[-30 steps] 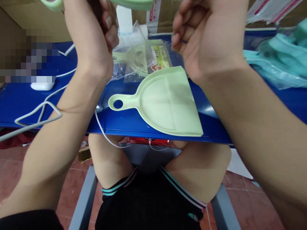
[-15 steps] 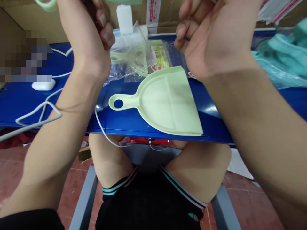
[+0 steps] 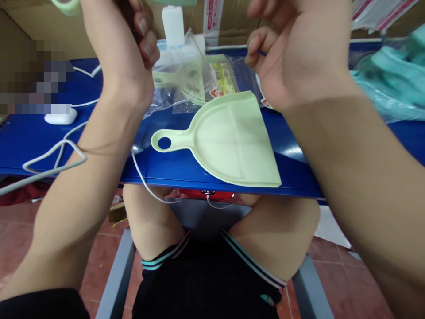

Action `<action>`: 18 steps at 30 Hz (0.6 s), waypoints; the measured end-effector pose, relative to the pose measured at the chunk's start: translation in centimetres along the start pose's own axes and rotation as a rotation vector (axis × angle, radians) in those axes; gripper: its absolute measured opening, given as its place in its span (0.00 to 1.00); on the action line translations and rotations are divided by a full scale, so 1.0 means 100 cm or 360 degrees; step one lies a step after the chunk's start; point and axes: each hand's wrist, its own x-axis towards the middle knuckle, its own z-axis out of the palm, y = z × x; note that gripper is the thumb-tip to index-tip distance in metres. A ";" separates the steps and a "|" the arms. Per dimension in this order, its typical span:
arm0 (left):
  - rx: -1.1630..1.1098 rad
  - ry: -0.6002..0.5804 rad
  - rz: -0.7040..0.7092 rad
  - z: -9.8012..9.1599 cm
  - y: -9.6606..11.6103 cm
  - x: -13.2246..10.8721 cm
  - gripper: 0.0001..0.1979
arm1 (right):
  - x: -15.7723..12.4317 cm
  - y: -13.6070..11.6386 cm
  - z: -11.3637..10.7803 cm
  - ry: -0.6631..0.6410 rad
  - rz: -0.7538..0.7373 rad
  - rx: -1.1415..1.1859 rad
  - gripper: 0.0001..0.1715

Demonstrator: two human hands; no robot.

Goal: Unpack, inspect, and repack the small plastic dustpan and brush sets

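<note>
The left hand (image 3: 146, 37) curls closed around a light-green ring-ended implement (image 3: 68, 9), partly out of view. The right hand (image 3: 277, 53) is loosely open, fingers bent. The light-green dustpan (image 3: 237, 141) lies on the desk (image 3: 181, 170).

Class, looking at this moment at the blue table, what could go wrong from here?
The green dustpan lies with one corner close to the front edge of the blue table, so a bump might tip it off. A white cable loop shows right at the left forearm; a sweep of that arm could snag it.
</note>
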 end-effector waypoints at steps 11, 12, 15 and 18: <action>-0.0151 -0.0108 -0.0122 0.001 0.006 -0.009 0.33 | 0.006 -0.001 -0.005 -0.0082 0.0024 0.0109 0.11; -0.0132 -0.0111 -0.0111 0.001 0.006 -0.009 0.33 | 0.006 -0.002 -0.006 -0.0093 0.0031 0.0123 0.12; -0.0113 -0.0118 -0.0113 0.000 0.006 -0.009 0.33 | 0.006 -0.004 -0.009 -0.0084 0.0106 0.0132 0.16; -0.0200 -0.0131 -0.0147 0.000 0.005 -0.008 0.34 | 0.007 -0.005 -0.012 -0.0177 0.0129 0.0195 0.29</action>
